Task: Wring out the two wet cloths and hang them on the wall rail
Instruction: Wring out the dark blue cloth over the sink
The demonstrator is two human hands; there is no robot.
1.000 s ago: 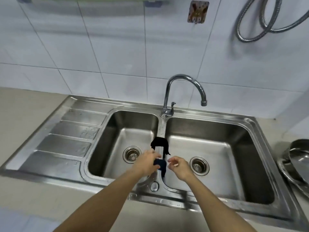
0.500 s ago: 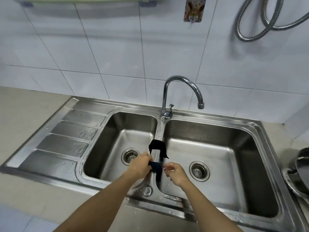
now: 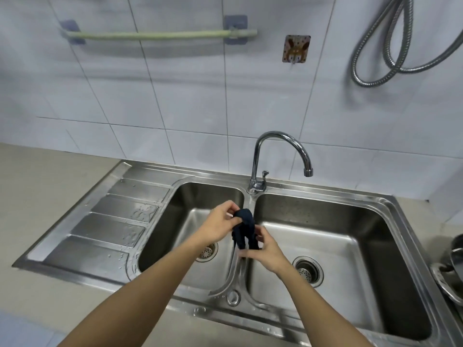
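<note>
A dark navy cloth (image 3: pixel 245 227) hangs bunched above the divider of the steel double sink (image 3: pixel 323 194). My left hand (image 3: pixel 219 225) pinches its upper end. My right hand (image 3: pixel 265 250) holds its lower part from the right. I cannot tell whether this is one cloth or two held together. A pale green wall rail (image 3: pixel 160 35) runs across the tiles high on the left, with nothing hanging on it.
A chrome tap (image 3: pixel 275 156) curves over the right basin. A ribbed wet drainboard (image 3: pixel 112 221) lies left of the basins. A small hook plate (image 3: pixel 295 50) and a metal hose (image 3: pixel 383 46) hang on the wall. Steel pots (image 3: pixel 451 274) sit at the right edge.
The dark cloth has come up off the sink divider and now hangs in both hands. The view has tilted up, bringing the wall rail into sight.
</note>
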